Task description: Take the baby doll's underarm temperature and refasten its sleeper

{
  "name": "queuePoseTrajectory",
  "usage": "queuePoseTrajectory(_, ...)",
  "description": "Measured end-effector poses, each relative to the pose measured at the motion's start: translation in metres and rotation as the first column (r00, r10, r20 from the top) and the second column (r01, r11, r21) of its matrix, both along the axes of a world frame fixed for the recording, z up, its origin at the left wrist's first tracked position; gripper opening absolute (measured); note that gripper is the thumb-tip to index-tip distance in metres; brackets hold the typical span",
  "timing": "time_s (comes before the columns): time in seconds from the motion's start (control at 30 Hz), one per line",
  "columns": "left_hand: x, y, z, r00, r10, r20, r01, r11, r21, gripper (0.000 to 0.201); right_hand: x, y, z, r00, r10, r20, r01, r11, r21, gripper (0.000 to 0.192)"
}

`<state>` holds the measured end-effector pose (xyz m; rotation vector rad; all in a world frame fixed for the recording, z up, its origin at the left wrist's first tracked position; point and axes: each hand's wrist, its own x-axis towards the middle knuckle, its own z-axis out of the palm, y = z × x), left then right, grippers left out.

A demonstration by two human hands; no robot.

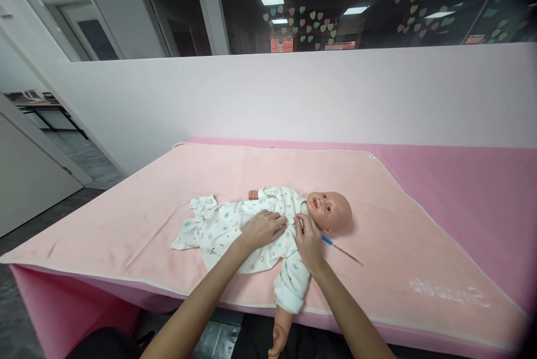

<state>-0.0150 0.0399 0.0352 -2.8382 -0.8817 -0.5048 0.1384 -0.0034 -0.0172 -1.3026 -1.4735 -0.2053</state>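
A baby doll (329, 211) lies on its back on a light pink blanket (138, 219), head to the right, dressed in a white printed romper (222, 225). My left hand (263, 228) rests on the doll's chest and pinches the romper's front. My right hand (309, 240) grips the cloth near the doll's neck, close to the left hand. A thin stick with a blue end (342, 251) lies on the blanket just right of my right hand. One doll arm (280, 330) hangs over the near edge.
The blanket covers a darker pink table (470, 191) that runs along a white partition wall (293, 96). Dark glass with heart stickers (310, 23) sits above the wall. An open floor and doorways lie to the left.
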Motion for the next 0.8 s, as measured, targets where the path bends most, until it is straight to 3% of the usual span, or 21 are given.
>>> queuePoseTrajectory(0.27,-0.007,-0.001,-0.003,0.959,0.128,0.253,-0.052,0.957,-0.287,0.026,0.001,0.001,-0.004,0.999,-0.002,-0.047,0.001,1.000,-0.016,0.020)
queuePoseTrajectory(0.47,-0.008,-0.006,-0.004,0.863,0.307,0.401,-0.104,0.885,-0.453,0.028,0.002,0.001,-0.005,1.000,0.007,-0.024,-0.007,0.999,-0.031,0.020)
queuePoseTrajectory(0.6,-0.007,-0.011,-0.005,0.819,0.344,0.459,-0.101,0.874,-0.476,0.027,0.002,0.001,-0.006,0.999,0.012,-0.033,-0.013,0.999,-0.030,0.019)
queuePoseTrajectory(0.8,-0.007,-0.013,-0.006,0.820,0.344,0.457,-0.108,0.878,-0.467,0.021,0.002,0.000,-0.005,0.999,0.011,-0.045,-0.013,0.999,-0.035,0.020)
